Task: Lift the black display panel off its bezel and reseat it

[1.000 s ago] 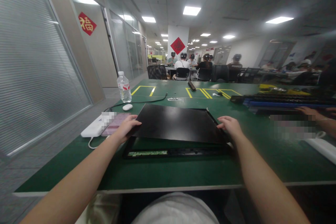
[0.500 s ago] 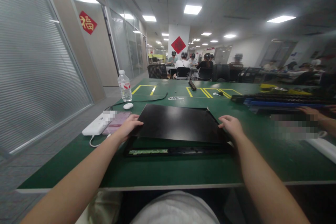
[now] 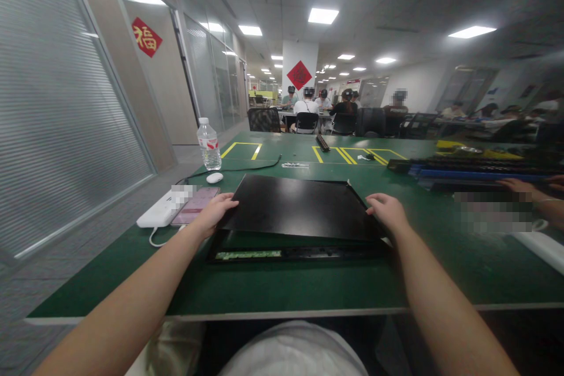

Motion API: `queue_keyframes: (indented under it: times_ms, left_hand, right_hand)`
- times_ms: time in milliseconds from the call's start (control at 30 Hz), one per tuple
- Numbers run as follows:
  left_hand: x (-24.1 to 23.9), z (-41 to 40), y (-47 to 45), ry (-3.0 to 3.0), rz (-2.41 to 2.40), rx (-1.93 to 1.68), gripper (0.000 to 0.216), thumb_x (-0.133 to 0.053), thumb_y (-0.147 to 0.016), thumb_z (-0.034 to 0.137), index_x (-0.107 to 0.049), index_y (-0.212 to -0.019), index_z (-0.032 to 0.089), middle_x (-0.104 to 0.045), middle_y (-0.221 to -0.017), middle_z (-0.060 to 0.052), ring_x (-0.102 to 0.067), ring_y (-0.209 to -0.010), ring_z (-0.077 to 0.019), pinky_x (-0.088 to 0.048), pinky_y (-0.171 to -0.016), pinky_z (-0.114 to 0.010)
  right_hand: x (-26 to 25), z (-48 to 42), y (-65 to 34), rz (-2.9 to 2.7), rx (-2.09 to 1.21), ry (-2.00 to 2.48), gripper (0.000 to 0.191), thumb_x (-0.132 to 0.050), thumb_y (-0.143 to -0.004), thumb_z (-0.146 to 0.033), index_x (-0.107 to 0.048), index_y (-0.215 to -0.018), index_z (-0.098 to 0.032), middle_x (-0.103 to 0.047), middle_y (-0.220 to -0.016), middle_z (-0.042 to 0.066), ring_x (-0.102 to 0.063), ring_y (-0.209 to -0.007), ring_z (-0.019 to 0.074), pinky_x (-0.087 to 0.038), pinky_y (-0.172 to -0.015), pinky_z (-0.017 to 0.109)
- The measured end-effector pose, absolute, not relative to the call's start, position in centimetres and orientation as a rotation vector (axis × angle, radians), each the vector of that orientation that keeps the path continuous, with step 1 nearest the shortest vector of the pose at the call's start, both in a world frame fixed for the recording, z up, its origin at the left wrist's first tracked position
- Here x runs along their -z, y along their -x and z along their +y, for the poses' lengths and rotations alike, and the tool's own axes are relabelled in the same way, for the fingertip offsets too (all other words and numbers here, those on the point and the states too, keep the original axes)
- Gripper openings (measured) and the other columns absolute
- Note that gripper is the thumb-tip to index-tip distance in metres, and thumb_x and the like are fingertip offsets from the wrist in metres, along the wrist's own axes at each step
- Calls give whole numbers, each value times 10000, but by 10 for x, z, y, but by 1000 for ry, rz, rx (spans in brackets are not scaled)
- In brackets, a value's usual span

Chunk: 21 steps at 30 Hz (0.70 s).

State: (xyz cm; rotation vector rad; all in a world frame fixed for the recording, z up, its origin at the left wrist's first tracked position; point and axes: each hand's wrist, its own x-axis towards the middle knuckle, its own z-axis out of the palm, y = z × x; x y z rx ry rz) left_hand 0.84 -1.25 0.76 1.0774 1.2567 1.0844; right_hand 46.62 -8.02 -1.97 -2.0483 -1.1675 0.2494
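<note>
Left hand (image 3: 215, 212) and right hand (image 3: 388, 211) clasp the black panel (image 3: 299, 205) by its sides — near edge tilted above the frame (image 3: 291, 255) — calling for level, even handling.

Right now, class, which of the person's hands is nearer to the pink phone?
Left. The left hand grips the black panel at its left edge, beside the pink phone; the right hand holds its opposite edge.

— What is seen at left of centre?
— A clear plastic water bottle (image 3: 208, 153) is stood on the green table (image 3: 282, 288); just below, a white oval mouse (image 3: 214, 177), a white flat power bank (image 3: 159, 217) and a pink phone (image 3: 196, 205) are laid.
— And at upper centre?
— A red diamond-shaped sign (image 3: 299, 75) is hung on a white pillar (image 3: 299, 50).
</note>
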Motion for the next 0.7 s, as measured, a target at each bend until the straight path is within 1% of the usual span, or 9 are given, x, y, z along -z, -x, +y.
queue_keyframes:
  times_ms: [100, 267, 467, 567, 700]
  left_hand:
    - [-6, -11, -8, -1071, 1222, -1082, 391, -731, -594, 158, -673, -981, 173, -766, -805, -44, -718, -710, -214, -521, -616, -285]
    - [-2, -9, -5, -1150, 1198, -1061, 394, -757, -571, 207, -698, -958, 159, -782, -866, -69, -736, -783, -252, -539, -672, -320]
    - [0, -8, -5, -1174, 1213, -1072, 419, -777, -548, 224, -698, -955, 170, -787, -882, -68, -740, -815, -268, -549, -699, -341]
    - [-3, -10, -6, -1181, 1232, -1067, 397, -768, -557, 218, -698, -946, 180, -786, -862, -59, -738, -782, -264, -554, -694, -350]
    - [-7, -14, -8, -1176, 1249, -1053, 370, -748, -589, 197, -689, -954, 177, -780, -835, -49, -726, -719, -230, -556, -688, -331]
  right_hand:
    - [18, -81, -465, -1178, -244, 2058, 334, -563, -805, -376, -753, -1020, -204, -742, -698, 43, -663, -713, 209, -413, -630, 277]
    - [17, -80, -464, -1200, -208, 2089, 328, -562, -817, -379, -758, -1019, -210, -744, -709, 43, -679, -772, 216, -419, -645, 276]
    - [14, -82, -457, -1245, -142, 2187, 338, -544, -814, -390, -774, -1012, -241, -744, -739, 42, -669, -749, 218, -425, -630, 286]
    - [13, -83, -454, -1266, -81, 2218, 334, -545, -808, -394, -783, -996, -253, -752, -796, 53, -668, -773, 228, -432, -641, 292]
    - [13, -84, -454, -1285, -58, 2227, 336, -534, -814, -401, -782, -997, -268, -757, -843, 49, -670, -792, 232, -434, -650, 298]
